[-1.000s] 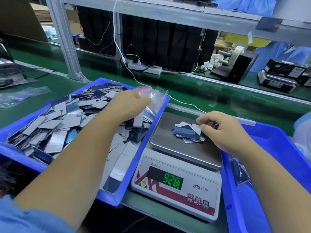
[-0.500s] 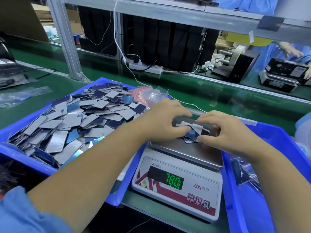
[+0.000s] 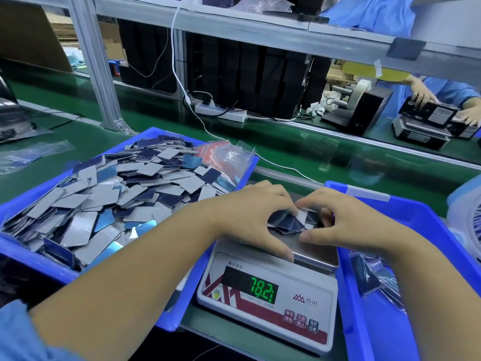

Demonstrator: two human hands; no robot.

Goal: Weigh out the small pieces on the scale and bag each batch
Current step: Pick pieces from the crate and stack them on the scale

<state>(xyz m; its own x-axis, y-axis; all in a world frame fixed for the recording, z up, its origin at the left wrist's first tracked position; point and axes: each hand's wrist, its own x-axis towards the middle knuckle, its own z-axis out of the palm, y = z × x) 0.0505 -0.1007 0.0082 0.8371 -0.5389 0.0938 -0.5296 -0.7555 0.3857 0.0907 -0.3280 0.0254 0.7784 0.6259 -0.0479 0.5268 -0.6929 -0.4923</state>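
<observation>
A white digital scale [image 3: 286,303] stands between two blue bins, its green display reading 78.21. On its steel pan [image 3: 316,252] lies a small batch of dark blue and grey pieces [image 3: 292,222]. My left hand [image 3: 256,217] and my right hand [image 3: 341,222] close in on the batch from either side, curled fingers and thumbs gathering the pieces. The left blue bin [image 3: 31,259] holds a large heap of the same flat pieces [image 3: 117,194]. Clear zip bags with red tops [image 3: 223,155] lie at its far corner.
The right blue bin [image 3: 364,295] holds a few filled clear bags [image 3: 374,277]. A white cable [image 3: 281,165] runs from the scale to a power strip [image 3: 221,112]. Loose bags [image 3: 28,155] lie on the green belt at left. Another person works at a scale at far right [image 3: 421,131].
My left hand left the bag corner of the left bin and came to the scale pan. Both hands now gather the batch; the reading dropped from about 92.8 to 78.21.
</observation>
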